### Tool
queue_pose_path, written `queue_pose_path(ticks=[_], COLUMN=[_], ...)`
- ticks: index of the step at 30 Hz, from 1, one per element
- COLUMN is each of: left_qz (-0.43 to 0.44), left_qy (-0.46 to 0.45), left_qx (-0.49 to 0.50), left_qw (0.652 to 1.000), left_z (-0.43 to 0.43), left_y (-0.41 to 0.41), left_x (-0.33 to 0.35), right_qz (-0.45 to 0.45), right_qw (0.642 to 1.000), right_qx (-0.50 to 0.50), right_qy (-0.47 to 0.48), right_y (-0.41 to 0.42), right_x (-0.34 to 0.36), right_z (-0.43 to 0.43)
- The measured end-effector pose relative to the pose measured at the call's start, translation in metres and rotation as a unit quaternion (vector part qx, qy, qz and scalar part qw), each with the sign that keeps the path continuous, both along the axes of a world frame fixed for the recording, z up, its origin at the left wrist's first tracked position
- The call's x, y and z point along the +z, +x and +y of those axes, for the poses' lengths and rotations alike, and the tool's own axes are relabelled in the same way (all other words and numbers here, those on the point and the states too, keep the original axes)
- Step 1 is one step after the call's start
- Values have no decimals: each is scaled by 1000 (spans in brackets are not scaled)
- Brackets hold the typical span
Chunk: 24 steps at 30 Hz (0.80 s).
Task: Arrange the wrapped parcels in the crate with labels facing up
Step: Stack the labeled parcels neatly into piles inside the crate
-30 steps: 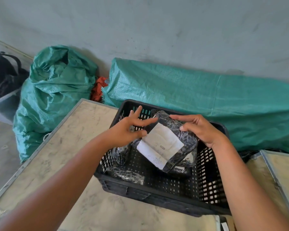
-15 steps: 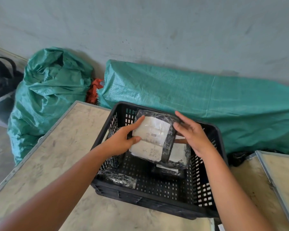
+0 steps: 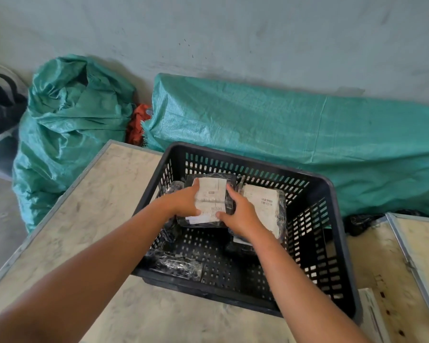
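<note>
Lowered since a second ago, the parcel (image 3: 209, 200) now sits deep in the crate (image 3: 330, 194) near the far wall, label up, where before I held it tilted above the rim. Both hands are clamped on it: my left hand (image 3: 183, 203) grips its left edge with the thumb over the label, and my right hand (image 3: 240, 215) grips its right edge and near corner. Just beside it on the right lies a second parcel (image 3: 265, 206), also label up, and the two look to be touching. A third parcel (image 3: 176, 264) lies by the near left wall showing only black wrap, so I judge that its label still needs turning up. To finish this step well, I should press the held parcel flat, square it against its neighbour and the far wall, then slide my fingers out sideways so that the slick wrap does not drag it askew. On the labels I can make out a small QR code and a barcode, but the print is too small to read. The crate stands on the worktop (image 3: 104, 194).
</note>
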<state>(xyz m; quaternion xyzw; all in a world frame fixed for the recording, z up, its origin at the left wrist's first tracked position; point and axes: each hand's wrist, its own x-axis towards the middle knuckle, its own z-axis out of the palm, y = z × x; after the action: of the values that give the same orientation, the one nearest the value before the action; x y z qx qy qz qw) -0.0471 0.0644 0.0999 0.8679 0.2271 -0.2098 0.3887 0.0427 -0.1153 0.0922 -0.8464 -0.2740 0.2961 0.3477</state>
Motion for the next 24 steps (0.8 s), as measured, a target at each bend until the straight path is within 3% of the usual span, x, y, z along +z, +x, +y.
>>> queue_pose_path(ticks=[4,9,16,20,24], left_qz=[-8,-12,-15,-20,-1], left_qy=[17,112,129,75,87], left_qx=[7,-34,-36,-3,-7], left_qw=[1000,993,991,997,996], left_z=[9,7,10,18,17], left_y=[2,0,0,-1,3], left_x=[-3,-10,-18,-22,-21], right_qz=[-31,-83,-162,-173,-75], right_qw=[997,987,961,971,996], right_qx=[20,50,79,68,-1], right_qy=[-61,-132,-208,-152,-56], right_y=[-6,-11,-19,-22,-17], right_x=[-4,-9,-13,-17,-22], right_z=[19,31,35,23,16])
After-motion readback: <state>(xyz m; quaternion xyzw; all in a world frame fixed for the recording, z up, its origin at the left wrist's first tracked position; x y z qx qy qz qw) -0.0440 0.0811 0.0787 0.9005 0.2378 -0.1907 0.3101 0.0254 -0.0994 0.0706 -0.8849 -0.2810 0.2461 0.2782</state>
